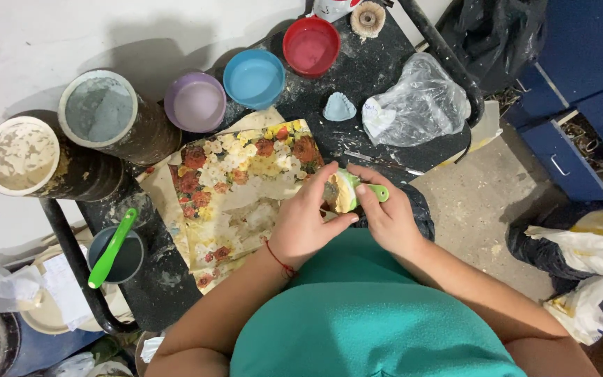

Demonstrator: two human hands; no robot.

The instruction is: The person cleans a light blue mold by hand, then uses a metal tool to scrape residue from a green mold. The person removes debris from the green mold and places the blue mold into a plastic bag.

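Above the floral cloth [235, 185] on the dark worktop [368, 73], we clasp a cream-coloured mould [342, 193] in our left hand [306, 225]; our right hand [387, 218] grasps its green handle [377, 191].

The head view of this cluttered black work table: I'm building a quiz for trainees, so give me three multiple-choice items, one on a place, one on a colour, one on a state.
1. Where does the long green plastic spatula rest?
A. in the dark grey cup
B. in the red bowl
C. on the floral paper sheet

2. What colour is the bowl between the purple bowl and the red one?
A. yellow
B. blue
C. black

3. What are the left hand and right hand doing?
A. resting empty
B. both holding one small cream-and-green object
C. lifting the clear plastic bag

Answers: 1 A, spatula stands in cup; 2 B, blue bowl; 3 B, both grip it.
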